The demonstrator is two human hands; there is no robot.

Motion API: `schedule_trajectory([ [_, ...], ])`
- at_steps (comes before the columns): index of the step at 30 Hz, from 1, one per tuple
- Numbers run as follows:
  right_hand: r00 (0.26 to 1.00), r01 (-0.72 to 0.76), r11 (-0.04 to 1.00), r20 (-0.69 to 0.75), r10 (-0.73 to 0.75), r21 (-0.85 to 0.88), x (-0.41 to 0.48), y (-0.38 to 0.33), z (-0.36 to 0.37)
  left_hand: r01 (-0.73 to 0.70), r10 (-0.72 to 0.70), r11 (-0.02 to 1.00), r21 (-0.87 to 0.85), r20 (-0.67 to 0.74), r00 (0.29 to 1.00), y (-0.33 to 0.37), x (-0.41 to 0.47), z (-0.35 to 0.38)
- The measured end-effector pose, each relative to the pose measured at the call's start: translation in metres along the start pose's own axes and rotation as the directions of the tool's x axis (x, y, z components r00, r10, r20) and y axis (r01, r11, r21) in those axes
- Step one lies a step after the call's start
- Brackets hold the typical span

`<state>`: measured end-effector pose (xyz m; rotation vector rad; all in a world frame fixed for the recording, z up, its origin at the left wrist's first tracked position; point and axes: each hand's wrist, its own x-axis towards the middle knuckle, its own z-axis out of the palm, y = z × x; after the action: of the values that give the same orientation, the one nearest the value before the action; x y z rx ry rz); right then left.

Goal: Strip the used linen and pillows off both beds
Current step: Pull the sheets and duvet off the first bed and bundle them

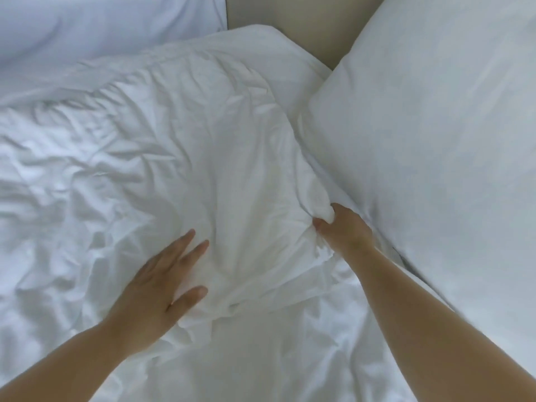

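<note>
R hand (343, 227) was fisted on a bunched corner of the flat pillow (203, 146), w/ the L hand (162, 288) open, fingers spread, pressing its near edge into the crumpled sheet (43, 216). A plumper pillow (435, 140) leaned just beside, against the headboard (290, 13). Best bet: get both hands gripping, then lift clear w/o dragging the sheet.
</note>
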<state>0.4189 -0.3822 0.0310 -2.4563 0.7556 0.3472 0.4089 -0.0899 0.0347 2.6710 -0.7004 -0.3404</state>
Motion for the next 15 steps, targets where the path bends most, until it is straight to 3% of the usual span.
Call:
schedule_trajectory([
  [3,0.978,0.15,0.983,-0.131,-0.163,-0.108,-0.02,-0.027,-0.042,0.158,-0.169,0.984,-0.087,-0.145,0.975,-0.01,0.005,-0.02],
  [7,0.89,0.313,0.919,-0.263,-0.372,-0.24,-0.048,-0.06,-0.142,0.223,-0.234,0.964,-0.146,-0.061,0.97,0.027,0.031,-0.022],
  [11,0.89,0.188,0.938,-0.353,-0.288,-0.29,-0.045,-0.025,-0.191,0.147,-0.147,0.984,-0.098,0.012,0.989,0.084,0.08,0.017],
  [13,0.901,0.092,0.884,-0.34,-0.269,-0.458,-0.036,0.006,-0.166,0.159,-0.16,0.987,0.019,0.073,0.984,0.085,0.087,0.052],
  [15,0.906,0.14,0.788,-0.243,-0.346,-0.599,-0.021,0.027,-0.126,0.18,-0.193,0.979,0.094,0.153,0.969,0.074,0.084,0.085],
])
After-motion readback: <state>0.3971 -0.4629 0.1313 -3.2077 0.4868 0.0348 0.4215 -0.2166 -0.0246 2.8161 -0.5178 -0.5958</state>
